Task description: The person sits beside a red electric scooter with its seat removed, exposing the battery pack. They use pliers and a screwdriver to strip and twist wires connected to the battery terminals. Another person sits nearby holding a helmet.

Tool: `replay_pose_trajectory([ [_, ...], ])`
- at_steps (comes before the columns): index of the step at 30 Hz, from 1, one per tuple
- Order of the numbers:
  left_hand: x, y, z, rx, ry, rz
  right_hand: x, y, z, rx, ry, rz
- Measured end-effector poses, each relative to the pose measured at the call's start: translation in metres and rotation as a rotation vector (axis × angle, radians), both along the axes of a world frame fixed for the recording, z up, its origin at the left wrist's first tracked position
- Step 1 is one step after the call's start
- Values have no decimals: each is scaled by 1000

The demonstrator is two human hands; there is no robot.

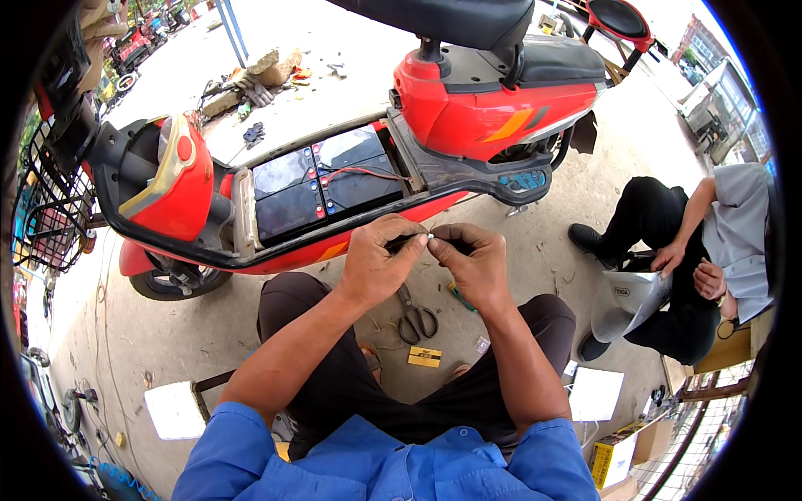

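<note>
Both my hands are raised over my knees with their fingertips meeting. My left hand (376, 260) pinches thumb against fingers, and my right hand (474, 259) does the same from the other side. Between them shows a tiny whitish piece (430, 236), too small to name. Just beyond my hands stands a red electric scooter (292, 265). Several black batteries (288, 213) lie side by side in its uncovered footwell, with red and blue terminals. A red wire (359, 170) runs across them. Black-handled scissors (415, 321) lie on the ground below my hands.
A small yellow box (424, 356) and a teal-handled tool (459, 296) lie near my feet. At right, a seated person in a grey shirt (739, 225) holds a grey plastic bag (631, 301). White boards (595, 392) and a yellow carton (614, 459) sit lower right.
</note>
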State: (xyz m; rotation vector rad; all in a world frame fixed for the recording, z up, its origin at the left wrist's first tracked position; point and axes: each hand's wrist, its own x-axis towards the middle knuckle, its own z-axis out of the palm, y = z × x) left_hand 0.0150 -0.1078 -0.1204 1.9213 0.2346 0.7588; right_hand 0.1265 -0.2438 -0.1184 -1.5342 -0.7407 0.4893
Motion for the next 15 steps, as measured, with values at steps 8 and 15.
replay_pose_trajectory([
  [8,1,2,-1,-20,-2,-11,-5,0,-4,48,-76,-15],
  [15,2,4,-5,-38,-1,-16,-11,-2,5,4,-108,-1],
])
